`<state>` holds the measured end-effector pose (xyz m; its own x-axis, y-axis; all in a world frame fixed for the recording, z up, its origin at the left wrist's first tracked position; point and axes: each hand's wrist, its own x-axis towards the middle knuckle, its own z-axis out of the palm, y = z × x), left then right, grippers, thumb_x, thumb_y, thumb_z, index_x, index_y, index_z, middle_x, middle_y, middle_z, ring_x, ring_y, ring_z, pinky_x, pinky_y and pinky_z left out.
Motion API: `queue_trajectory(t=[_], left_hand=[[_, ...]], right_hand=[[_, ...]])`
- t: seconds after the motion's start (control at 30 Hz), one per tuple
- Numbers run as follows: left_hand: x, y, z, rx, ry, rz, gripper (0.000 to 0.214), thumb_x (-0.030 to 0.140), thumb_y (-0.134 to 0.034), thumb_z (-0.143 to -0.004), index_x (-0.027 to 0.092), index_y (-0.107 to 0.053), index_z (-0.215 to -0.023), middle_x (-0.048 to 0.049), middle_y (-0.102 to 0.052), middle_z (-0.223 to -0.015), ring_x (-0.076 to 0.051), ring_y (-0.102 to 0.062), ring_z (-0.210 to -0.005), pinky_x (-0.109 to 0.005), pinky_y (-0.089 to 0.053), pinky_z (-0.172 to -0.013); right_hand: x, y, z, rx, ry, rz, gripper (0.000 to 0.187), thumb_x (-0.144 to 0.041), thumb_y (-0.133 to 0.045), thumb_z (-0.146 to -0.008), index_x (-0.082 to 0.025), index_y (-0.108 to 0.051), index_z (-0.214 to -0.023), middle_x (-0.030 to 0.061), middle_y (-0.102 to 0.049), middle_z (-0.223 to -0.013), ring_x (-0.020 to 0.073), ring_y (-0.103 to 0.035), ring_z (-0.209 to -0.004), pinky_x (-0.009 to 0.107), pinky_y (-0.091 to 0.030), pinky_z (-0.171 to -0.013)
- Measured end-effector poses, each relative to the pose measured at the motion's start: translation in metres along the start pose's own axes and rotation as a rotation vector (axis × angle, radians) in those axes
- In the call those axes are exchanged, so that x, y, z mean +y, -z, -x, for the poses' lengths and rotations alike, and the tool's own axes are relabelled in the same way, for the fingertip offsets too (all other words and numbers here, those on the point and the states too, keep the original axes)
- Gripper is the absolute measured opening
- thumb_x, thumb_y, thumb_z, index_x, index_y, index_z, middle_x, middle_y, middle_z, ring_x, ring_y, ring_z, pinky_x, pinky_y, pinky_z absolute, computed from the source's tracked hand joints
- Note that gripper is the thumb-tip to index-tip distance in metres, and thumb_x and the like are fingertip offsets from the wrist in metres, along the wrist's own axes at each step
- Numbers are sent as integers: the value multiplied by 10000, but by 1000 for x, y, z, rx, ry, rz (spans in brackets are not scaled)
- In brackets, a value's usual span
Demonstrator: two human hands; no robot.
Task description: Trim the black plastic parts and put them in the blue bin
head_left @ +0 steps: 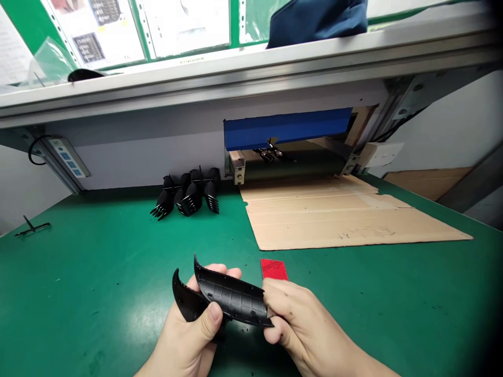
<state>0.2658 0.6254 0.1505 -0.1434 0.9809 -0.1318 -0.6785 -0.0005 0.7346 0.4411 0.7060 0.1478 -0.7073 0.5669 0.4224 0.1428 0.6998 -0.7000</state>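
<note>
- The left hand (188, 340), at the lower middle of the frame, is gripping a black plastic shell (231, 296), with its thumb pressing on the near face and its fingers curling behind.
- The right hand (302, 324), just right of it, is pinching the right end of that same shell with closed fingers.
- A second black curved piece (184, 303) is sitting behind the shell in the left hand, with its pointed tip sticking up.
- Both pieces are being held just above the green table (78, 293).
- A small red card (274, 269) is lying flat on the table just beyond the right hand's knuckles.
- A cluster of black comb attachments (188, 198) is lying at the middle of the frame, near the back wall.
- A flattened cardboard sheet (338, 214) is lying to the right of centre, reaching under a blue-edged opening (286, 128).
- A thin black part (32, 227) is lying at the far left edge.
</note>
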Motion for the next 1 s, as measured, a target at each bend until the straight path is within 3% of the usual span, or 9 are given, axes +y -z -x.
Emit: queue_trajectory(t=[0.2, 0.4, 0.5, 0.57, 0.63, 0.7, 0.83, 0.9, 1.0], left_hand=[[-3, -4, -1, -6, 35, 139, 364, 273, -801, -700, 261, -684, -1044, -78, -653, -1193, -268, -580, -1141, -435, -434, -1020], [-3, -2, -3, 13, 34, 106, 374, 267, -778, -728, 256, -666, -1084, -92, -637, -1219, -259, -575, -1138, -432, -409, -1036], [-3, -4, -4, 13, 17, 91, 354, 259, -748, -762, 251, -653, -1102, -91, -600, -1271, -252, -555, -1159, -439, -375, -1060], [-5, -5, -5, -3, 23, 95, 356, 261, -736, -774, 240, -643, -1117, -100, -585, -1286, -260, -559, -1150, -457, -366, -1062], [-7, -6, -6, -25, 35, 120, 364, 255, -727, -782, 223, -630, -1131, -112, -587, -1277, -271, -554, -1158, -464, -358, -1064], [-9, -6, -9, -8, 69, 141, 365, 272, -698, -810, 218, -607, -1159, -113, -587, -1274, -271, -551, -1170, -464, -336, -1078], [-6, -7, -15, 82, 99, 290, 432, 474, -571, -869, 222, -554, -1220, -106, -550, -1321, -251, -519, -1219, -427, -271, -1128], [-4, -7, -16, 78, 82, 399, 475, 571, -515, -858, 189, -593, -1130, -126, -567, -1296, -257, -497, -1245, -420, -264, -1136], [-5, -7, -16, 67, 97, 476, 457, 586, -476, -868, 171, -636, -973, -141, -575, -1288, -250, -476, -1269, -404, -255, -1143]], right_hand=[[-3, -6, 2, 173, -53, 58, 681, -790, -195, -981, -179, -486, -897, 35, -474, -846, 220, -440, -725, 288, -346, -624], [-5, 15, -1, -126, 13, -169, 717, -766, -139, -996, -179, -403, -680, -4, -457, -651, 176, -444, -581, 247, -340, -527], [-4, 21, -2, 79, 9, -93, 642, -795, -346, -964, -193, -454, -771, -17, -455, -681, 172, -427, -597, 236, -342, -531], [-3, 18, -2, 166, 108, 26, 479, -674, -486, -1009, -206, -517, -913, -14, -477, -743, 172, -447, -634, 240, -356, -564], [-2, 14, -1, 153, 192, 120, 257, -453, -471, -1089, -221, -551, -1013, -8, -494, -767, 171, -466, -652, 252, -365, -591], [-2, 9, 0, 180, 181, 125, 200, -303, -416, -1096, -225, -576, -1007, 1, -522, -786, 176, -493, -663, 262, -384, -604], [-4, -2, 1, 352, 63, 46, 84, -250, -509, -1032, -249, -576, -982, -11, -571, -881, 178, -553, -719, 243, -445, -660], [-4, -11, 2, 280, 42, 39, 71, -253, -498, -1024, -262, -566, -1008, -22, -566, -888, 173, -553, -710, 237, -454, -655], [-3, -25, 2, 29, -3, 20, 102, -291, -475, -1007, -248, -548, -1064, 1, -540, -913, 181, -544, -710, 247, -469, -629]])
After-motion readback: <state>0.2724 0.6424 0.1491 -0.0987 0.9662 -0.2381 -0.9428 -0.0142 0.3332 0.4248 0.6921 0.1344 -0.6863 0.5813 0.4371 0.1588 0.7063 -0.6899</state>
